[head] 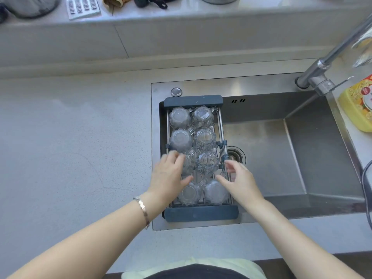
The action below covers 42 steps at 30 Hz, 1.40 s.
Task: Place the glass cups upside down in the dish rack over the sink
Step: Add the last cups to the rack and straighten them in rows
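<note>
Head view, left hand [169,176] over rack [201,213] cups [207,163], right hand [239,181] beside

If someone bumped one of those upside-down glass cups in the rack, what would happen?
The glass cup is probably rigid and breakable. Resting rim-down on the dish rack wires, packed against neighbours, it would likely clink rather than tip. Possibly wet, so slippery.

Grey countertop [70,137] fills nine o'clock. A chrome faucet [330,59] slants in from two o'clock; just beside it, at three o'clock, stands a yellow detergent bottle [358,105]. A white grater [82,7] lies on the ledge at eleven o'clock.
</note>
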Each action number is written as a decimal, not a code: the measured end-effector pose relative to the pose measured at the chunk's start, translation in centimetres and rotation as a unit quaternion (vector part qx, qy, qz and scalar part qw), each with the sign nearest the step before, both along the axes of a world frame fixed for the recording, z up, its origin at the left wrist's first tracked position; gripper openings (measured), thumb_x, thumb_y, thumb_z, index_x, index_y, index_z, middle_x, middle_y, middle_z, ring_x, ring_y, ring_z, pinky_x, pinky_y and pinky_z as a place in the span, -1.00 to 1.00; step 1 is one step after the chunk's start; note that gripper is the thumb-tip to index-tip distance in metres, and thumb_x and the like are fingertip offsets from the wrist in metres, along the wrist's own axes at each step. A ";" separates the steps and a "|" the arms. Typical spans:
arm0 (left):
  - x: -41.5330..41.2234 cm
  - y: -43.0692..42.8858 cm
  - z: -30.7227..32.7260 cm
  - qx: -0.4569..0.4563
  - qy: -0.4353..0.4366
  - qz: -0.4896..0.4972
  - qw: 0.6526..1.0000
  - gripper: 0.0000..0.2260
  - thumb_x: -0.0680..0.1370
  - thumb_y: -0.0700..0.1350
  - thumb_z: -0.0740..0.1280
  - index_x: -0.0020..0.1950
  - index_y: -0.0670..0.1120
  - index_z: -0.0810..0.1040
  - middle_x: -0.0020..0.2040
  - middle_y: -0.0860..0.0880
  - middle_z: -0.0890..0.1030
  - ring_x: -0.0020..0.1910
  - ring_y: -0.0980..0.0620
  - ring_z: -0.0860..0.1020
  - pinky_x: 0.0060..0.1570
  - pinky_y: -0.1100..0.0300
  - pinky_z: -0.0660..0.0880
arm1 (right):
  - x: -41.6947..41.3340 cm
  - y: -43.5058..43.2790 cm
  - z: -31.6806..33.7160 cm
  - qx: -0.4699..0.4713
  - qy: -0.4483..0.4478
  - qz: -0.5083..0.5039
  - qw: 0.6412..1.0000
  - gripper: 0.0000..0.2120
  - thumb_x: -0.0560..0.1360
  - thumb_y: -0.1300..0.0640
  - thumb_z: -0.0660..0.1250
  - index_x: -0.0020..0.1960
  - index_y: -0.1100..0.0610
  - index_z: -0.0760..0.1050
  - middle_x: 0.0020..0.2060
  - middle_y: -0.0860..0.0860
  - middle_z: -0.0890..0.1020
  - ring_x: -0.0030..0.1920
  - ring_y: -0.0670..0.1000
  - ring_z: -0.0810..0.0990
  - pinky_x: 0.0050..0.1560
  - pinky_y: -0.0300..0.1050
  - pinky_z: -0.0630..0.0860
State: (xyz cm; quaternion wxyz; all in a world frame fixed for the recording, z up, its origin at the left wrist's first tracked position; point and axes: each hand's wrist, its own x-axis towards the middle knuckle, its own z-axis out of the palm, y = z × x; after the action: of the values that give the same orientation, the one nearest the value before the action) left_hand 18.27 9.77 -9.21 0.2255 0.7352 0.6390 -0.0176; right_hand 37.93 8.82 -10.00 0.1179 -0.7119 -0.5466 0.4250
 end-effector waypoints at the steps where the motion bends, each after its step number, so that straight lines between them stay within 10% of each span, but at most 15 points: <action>1: 0.0 -0.9 0.1 -0.020 -0.019 -0.030 0.999 -0.53 0.48 0.08 0.32 0.31 -0.11 0.38 0.24 -0.08 0.45 0.20 -0.09 0.43 0.13 0.08 0.42 | 0.4 -0.8 0.2 -0.004 -0.012 -0.001 1.000 -0.52 0.43 0.11 0.40 0.31 0.15 0.39 0.20 0.10 0.50 0.10 -0.03 0.46 0.14 -0.22 0.36; 7: 1.1 -4.1 -1.4 -0.142 0.029 -0.066 0.987 -0.37 0.48 0.16 0.29 0.47 0.05 0.13 0.43 0.01 0.30 0.28 -0.11 0.41 0.17 0.03 0.43 | -0.5 -4.2 -0.3 -0.070 -0.084 0.036 0.993 -0.40 0.39 -0.01 0.40 0.38 0.03 0.29 0.24 0.06 0.41 0.26 0.07 0.41 0.21 -0.09 0.39; 19: 1.1 -3.9 -0.1 -0.147 0.105 -0.022 0.983 -0.55 0.51 0.10 0.29 0.27 -0.13 0.34 0.19 -0.16 0.46 0.16 -0.16 0.47 0.05 0.05 0.47 | -2.7 -3.4 -0.9 -0.090 -0.166 0.107 0.976 -0.30 0.37 -0.14 0.38 0.41 -0.03 0.19 0.27 0.06 0.42 0.32 0.11 0.37 0.24 -0.04 0.39; 42: 0.7 -3.6 -1.3 -0.119 0.115 -0.066 0.984 -0.35 0.45 0.12 0.35 0.44 -0.06 0.18 0.28 -0.15 0.41 0.21 -0.17 0.42 0.12 0.01 0.45 | -3.9 -4.2 -2.1 -0.032 -0.050 -0.012 0.998 -0.26 0.29 0.00 0.53 0.39 0.06 0.31 0.30 0.10 0.47 0.30 0.12 0.43 0.29 -0.05 0.35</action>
State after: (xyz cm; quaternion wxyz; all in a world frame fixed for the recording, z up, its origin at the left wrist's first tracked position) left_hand 18.93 6.17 -10.55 0.2349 0.7366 0.6042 -0.1929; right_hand 34.01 4.66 -12.07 0.0731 -0.7421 -0.5294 0.4046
